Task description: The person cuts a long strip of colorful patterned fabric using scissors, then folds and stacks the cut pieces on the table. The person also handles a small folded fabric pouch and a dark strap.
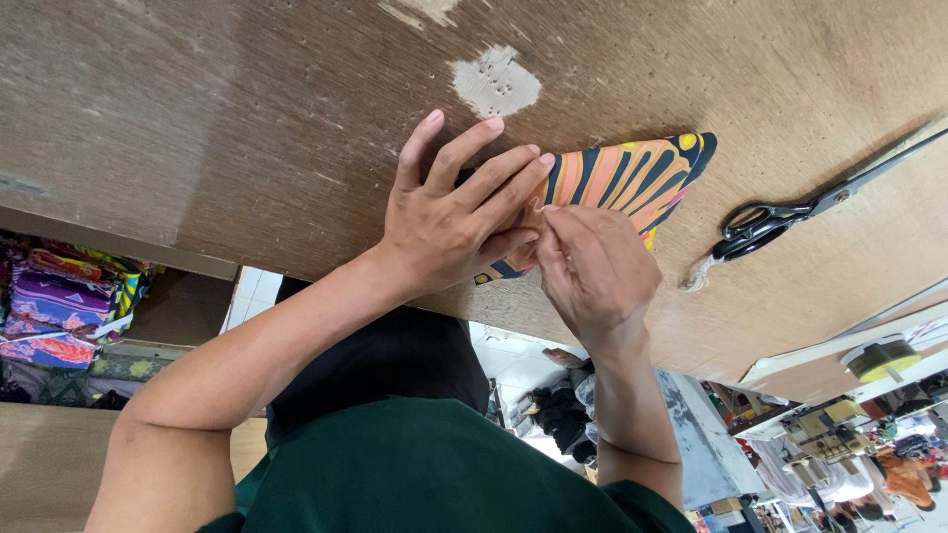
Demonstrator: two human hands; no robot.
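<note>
On the worn wooden table [247, 118], near its front edge: pressing down on a folded orange-and-navy striped fabric piece [632, 173] with the left hand [454, 212], fingers spread flat, not gripping. Pinching the fabric's near edge with the right hand [592, 262], fingertips closed on it. Apparently folding or tucking a corner; next likely calling for steady hold-down while creasing. Lying well apart to the right, black scissors [780, 219]. Showing scuffs and a pale chipped patch [494, 84]. Crowding the room beyond, stacked patterned cloths [59, 306].
</note>
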